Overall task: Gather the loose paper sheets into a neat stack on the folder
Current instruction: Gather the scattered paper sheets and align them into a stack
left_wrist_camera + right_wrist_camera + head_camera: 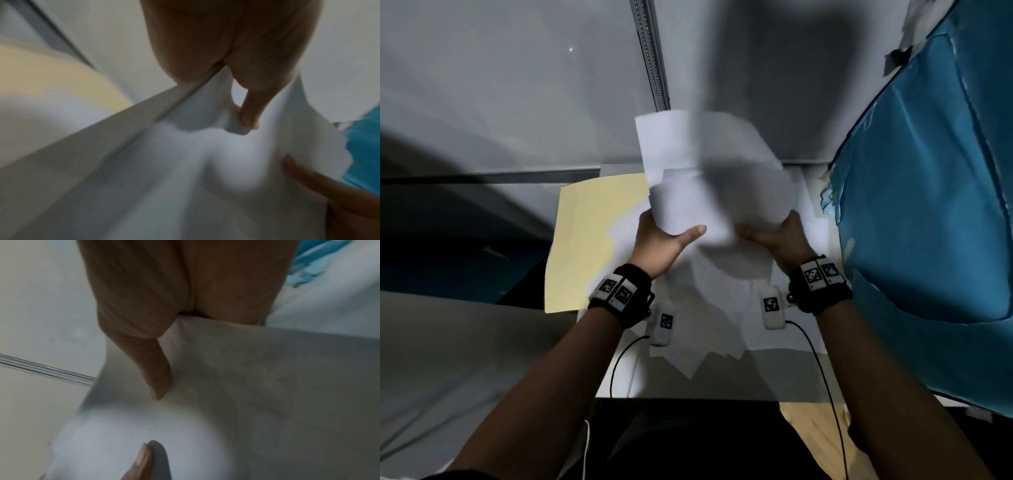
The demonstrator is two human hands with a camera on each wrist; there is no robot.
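A bundle of white paper sheets (705, 178) is held upright above the table, blurred and uneven at its top. My left hand (666, 236) grips its lower left edge, thumb across the front. My right hand (779, 234) grips the lower right edge. The wrist views show each thumb pressed on the paper (236, 154) (246, 378), with the fingers behind the sheets. The pale yellow folder (589, 236) lies flat on the table to the left, under my left hand. More white sheets (722, 325) lie loose and overlapping on the table beneath my hands.
A blue fabric-covered object (935, 192) stands close on the right. A grey wall with a metal rail (650, 58) rises behind the table. The table's front edge (688, 397) runs below my wrists, with cables hanging from the wrist cameras.
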